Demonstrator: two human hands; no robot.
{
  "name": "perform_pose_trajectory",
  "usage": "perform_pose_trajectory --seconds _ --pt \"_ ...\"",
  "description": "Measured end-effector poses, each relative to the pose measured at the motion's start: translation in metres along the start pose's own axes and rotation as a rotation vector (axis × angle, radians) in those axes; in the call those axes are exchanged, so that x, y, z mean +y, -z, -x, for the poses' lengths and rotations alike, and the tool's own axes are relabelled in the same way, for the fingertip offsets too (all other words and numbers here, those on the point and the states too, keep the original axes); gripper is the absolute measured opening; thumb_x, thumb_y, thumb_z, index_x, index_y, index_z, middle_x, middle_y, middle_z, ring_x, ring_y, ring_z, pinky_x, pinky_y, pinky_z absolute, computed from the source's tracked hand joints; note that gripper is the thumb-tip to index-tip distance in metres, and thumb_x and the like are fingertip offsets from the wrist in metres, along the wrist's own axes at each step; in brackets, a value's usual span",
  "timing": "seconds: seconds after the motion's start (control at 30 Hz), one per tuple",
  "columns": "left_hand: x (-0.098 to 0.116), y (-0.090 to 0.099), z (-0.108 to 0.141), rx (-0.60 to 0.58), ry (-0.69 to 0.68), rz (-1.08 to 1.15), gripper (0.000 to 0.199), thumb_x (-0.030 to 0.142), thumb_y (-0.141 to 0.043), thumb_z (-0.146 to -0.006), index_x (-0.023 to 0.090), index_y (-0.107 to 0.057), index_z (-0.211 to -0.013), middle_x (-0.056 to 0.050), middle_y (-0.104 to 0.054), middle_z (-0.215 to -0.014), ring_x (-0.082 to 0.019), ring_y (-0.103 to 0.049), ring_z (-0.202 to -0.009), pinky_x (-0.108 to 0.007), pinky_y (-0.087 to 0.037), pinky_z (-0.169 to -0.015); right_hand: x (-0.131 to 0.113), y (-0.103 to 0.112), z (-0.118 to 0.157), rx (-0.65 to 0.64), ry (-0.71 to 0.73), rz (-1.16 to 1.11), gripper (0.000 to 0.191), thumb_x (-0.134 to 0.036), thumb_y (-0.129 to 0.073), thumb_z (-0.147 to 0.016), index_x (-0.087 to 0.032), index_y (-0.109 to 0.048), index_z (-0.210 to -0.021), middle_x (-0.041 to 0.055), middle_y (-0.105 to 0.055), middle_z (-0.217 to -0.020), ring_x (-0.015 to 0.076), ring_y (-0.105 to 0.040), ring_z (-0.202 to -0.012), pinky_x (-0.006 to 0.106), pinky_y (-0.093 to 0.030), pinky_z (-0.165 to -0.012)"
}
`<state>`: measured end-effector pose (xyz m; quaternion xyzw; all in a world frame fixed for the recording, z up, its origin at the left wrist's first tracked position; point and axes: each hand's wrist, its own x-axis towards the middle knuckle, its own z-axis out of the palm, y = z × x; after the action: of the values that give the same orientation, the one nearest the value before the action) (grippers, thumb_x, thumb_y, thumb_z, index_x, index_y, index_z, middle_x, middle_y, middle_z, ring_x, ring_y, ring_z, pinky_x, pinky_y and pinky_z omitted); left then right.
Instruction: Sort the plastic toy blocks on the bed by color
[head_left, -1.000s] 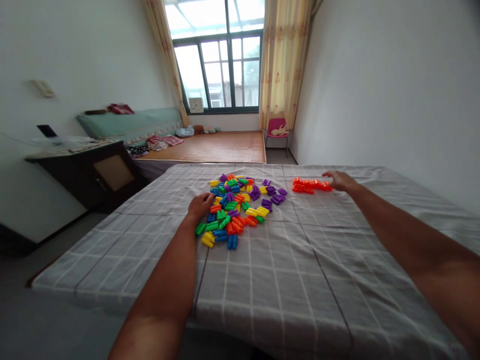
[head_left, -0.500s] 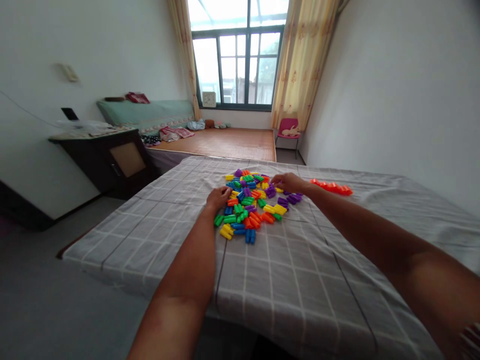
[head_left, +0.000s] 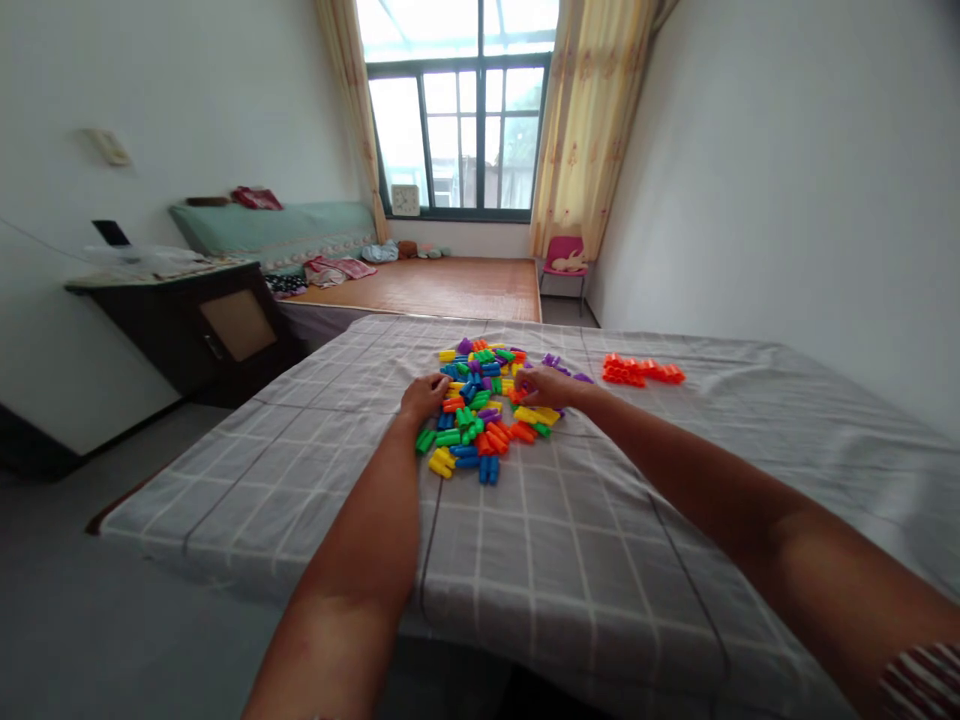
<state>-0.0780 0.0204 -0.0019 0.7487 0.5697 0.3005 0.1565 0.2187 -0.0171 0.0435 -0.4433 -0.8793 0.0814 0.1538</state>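
Right hand: it [head_left: 545,387] is in the right side of the pile of toy pieces [head_left: 478,401]. Its fingers point down and bend in by an orange piece [head_left: 517,396]. I cannot tell if they have a grip on it.
Left hand: it [head_left: 424,394] has stayed at the left side of the pile, with its fingers curled by the pieces there. I cannot tell if it holds one.
Pile: the pieces lie all mixed up on the cloth-covered counter [head_left: 570,540], between the two hands. Blue pieces [head_left: 489,470] are at the near end. Yellow pieces [head_left: 529,414] lie just below the right hand, and purple pieces [head_left: 553,360] lie just past it.
Orange row: it [head_left: 643,371] sits off to the right, well apart from the pile. It is all orange, and no hand touches it.
What just changed: a second ago the right hand was at the end of the orange row. Then it went to the purple side of the pile, and now it is deeper in.
What that means: it looks like the right hand is busy with loose pieces now, while the row is left alone.
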Motion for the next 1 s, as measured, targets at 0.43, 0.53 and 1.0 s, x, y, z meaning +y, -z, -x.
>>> perform_pose_trajectory --seconds 0.43,0.53,1.0 --pt "0.000 0.007 -0.002 -0.026 -0.010 0.005 0.047 0.049 -0.042 -0.085 0.018 -0.072 -0.105 -0.005 -0.074 -0.103 -0.021 -0.065 -0.094 -0.025 -0.046 -0.075 0.126 0.057 0.166 0.462 -0.656 0.167 0.023 -0.029 -0.066 -0.073 -0.019 -0.066 -0.094 0.0057 -0.070 -0.097 0.0185 -0.064 -0.087 0.027 -0.048 -0.077" --pt "0.001 0.008 -0.002 -0.028 -0.004 0.001 0.048 0.050 -0.042 -0.084 0.018 -0.071 -0.104 -0.005 -0.074 -0.103 -0.021 -0.066 -0.094 -0.025 -0.047 -0.076 0.156 0.052 0.191 0.445 -0.776 0.223 0.023 -0.031 -0.064 -0.075 -0.019 -0.067 -0.095 0.0071 -0.070 -0.098 0.0206 -0.065 -0.090 0.029 -0.048 -0.080" --pt "0.002 0.009 -0.002 -0.033 0.013 0.005 0.047 0.051 -0.043 -0.083 0.020 -0.072 -0.103 -0.004 -0.074 -0.101 -0.021 -0.065 -0.093 -0.025 -0.048 -0.076 0.166 0.028 0.205 0.412 -0.890 0.181 0.013 -0.031 -0.060 -0.081 -0.022 -0.066 -0.088 0.0045 -0.072 -0.090 0.0206 -0.066 -0.085 0.029 -0.048 -0.073"
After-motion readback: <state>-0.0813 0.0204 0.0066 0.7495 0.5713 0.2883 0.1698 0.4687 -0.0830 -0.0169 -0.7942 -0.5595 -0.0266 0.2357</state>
